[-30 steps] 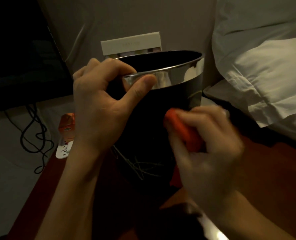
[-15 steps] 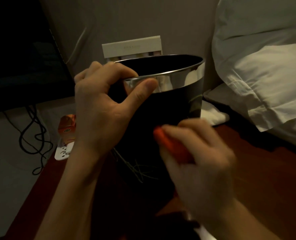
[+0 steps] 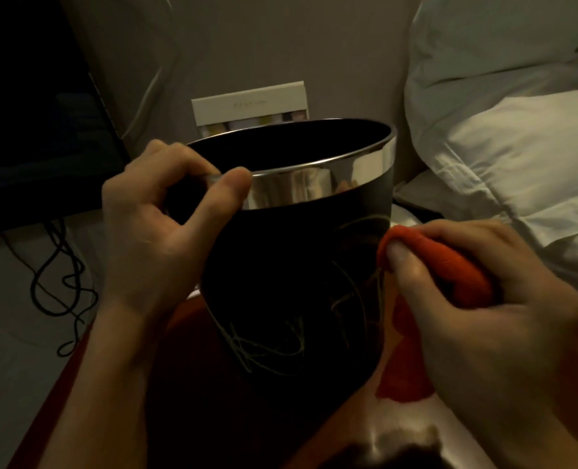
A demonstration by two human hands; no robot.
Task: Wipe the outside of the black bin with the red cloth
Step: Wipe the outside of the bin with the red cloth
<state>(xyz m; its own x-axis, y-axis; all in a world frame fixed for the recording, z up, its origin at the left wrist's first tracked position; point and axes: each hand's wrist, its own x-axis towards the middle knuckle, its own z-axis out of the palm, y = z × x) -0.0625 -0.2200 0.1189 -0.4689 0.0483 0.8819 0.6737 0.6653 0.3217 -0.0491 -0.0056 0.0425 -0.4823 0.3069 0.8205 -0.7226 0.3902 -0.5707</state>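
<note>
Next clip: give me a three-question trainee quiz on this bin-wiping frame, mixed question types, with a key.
1. True or false: the left hand pinches the silver rim of the black bin.
2. The red cloth is held by: A) the left hand B) the right hand C) neither.
3. Fill in: the cloth sits at the bin's ___ side as seen by the camera.

Key: 1 true; 2 B; 3 right.

2 bare forearms, no sleeves; left hand (image 3: 159, 228), right hand (image 3: 477, 299).

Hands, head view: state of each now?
Left hand: pinching the shiny metal rim of the black bin.
Right hand: gripping the bunched red cloth.
</note>
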